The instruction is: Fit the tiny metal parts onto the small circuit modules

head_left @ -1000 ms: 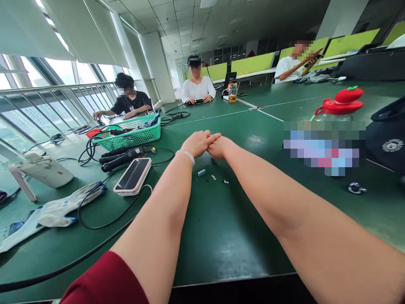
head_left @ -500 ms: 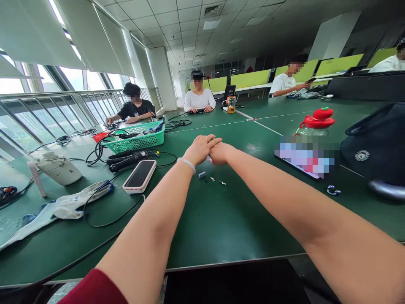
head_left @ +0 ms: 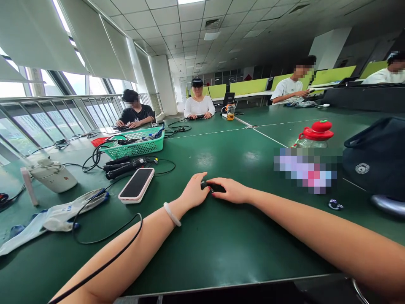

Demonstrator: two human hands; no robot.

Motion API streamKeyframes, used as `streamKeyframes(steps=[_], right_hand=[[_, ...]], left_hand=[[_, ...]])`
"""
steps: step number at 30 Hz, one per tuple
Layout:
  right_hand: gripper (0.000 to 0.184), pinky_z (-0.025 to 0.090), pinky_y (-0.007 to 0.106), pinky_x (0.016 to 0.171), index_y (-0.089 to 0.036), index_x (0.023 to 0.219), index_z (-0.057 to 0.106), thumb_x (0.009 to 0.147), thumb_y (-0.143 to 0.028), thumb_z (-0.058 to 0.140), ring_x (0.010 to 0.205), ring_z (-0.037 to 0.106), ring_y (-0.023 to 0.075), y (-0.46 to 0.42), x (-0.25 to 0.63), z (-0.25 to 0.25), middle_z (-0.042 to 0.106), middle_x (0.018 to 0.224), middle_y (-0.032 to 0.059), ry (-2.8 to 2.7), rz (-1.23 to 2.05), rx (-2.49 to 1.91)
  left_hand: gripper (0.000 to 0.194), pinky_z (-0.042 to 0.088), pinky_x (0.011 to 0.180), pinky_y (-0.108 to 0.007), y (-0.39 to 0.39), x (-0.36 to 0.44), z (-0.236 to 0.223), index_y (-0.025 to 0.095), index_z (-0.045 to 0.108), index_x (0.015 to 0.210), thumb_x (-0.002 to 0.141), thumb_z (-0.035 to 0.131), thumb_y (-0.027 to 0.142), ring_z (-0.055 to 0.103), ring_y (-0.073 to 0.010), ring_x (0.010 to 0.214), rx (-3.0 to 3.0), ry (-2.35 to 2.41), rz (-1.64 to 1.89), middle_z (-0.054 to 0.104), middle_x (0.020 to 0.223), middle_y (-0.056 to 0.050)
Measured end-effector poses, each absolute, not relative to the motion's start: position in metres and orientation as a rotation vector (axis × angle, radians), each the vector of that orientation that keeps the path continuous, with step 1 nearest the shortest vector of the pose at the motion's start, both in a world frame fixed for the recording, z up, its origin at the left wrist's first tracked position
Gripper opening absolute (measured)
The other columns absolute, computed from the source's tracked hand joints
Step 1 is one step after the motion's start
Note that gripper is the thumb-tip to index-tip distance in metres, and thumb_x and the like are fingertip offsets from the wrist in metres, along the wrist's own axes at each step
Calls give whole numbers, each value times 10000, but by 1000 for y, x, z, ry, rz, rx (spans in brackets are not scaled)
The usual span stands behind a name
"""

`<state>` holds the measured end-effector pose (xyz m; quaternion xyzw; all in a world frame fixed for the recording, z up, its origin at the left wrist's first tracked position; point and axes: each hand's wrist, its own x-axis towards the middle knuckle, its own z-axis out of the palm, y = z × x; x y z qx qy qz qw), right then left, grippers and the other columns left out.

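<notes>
Left hand [head_left: 195, 190] and right hand [head_left: 236, 191] met over a small dark piece [head_left: 203, 185] at mid-frame

Through the head camera I saw both hands low on the green tabletop [head_left: 193, 245], fingertips nearly together. The dark piece lay between them, mostly hidden by the fingers. The right hand's grip left a narrow gap between thumb and index finger; I could not tell whether it, or the left hand's grip, actually held the piece.

A white bracelet [head_left: 172, 214] circled the left wrist, and a black cable [head_left: 109, 261] crossed in front of that forearm at lower left. Left of centre I had a phone [head_left: 137, 184] in a pink-edged case, with a green basket [head_left: 155, 145] beyond it. At right, a red-lidded bottle [head_left: 317, 131] stood near a dark bag [head_left: 376, 154]
</notes>
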<state>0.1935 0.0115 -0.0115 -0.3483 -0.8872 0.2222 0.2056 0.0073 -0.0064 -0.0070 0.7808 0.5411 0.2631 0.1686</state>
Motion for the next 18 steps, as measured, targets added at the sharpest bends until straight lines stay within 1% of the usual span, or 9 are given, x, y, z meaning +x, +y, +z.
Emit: streamKeyframes(steps=[3,5,8,10,15,18], right_hand=[[443,426,424,1034,-188,1259,575,842,-337,562,1192,553,240,13,194,-18,594,1296,106,-2417,611,-966],[417,431,424,1029,-181,1223,602,842,-347,563,1176,560,237,14,192,-21,614,1264,105,-2386,613,-971],[402,407,442,1054,-184,1202,621,835,-341,572,1226,517,248,14,190,-24,618,1258,104,-2362,611,-1034],[396,387,444,1074,-186,1202,625,836,-325,571,1262,482,248,14,190,-24,626,1250,92,-2380,624,-1047],[351,377,453,1082,-237,1209,634,877,-255,522,1265,473,242,14,188,-26,635,1247,44,-2403,597,-1013],[297,398,463,1057,-247,1131,683,880,-238,524,1216,503,252,16,190,-27,661,1201,38,-2406,541,-998]], left_hand=[[513,337,1134,-394,-9,5,-9,175,496,1300,792,542,227,452,-226,1299,2226,1479,753,524,1362,-109],[503,339,1139,-394,-9,4,-11,187,510,1284,782,532,168,468,-217,1286,2219,1443,753,536,1355,-94],[500,395,1106,-360,-5,1,-13,189,511,1276,792,459,77,534,-175,1226,2076,1401,799,562,1332,-82],[482,428,1080,-331,-2,1,-13,186,520,1262,807,426,60,566,-152,1191,1973,1361,814,580,1314,-75],[367,459,1052,-321,3,-1,-7,214,576,1185,846,458,139,613,-144,1128,1828,1328,820,655,1211,-39],[328,500,1002,-311,4,-3,-7,244,615,1143,857,464,190,638,-146,1080,1780,1345,844,678,1166,-13]])
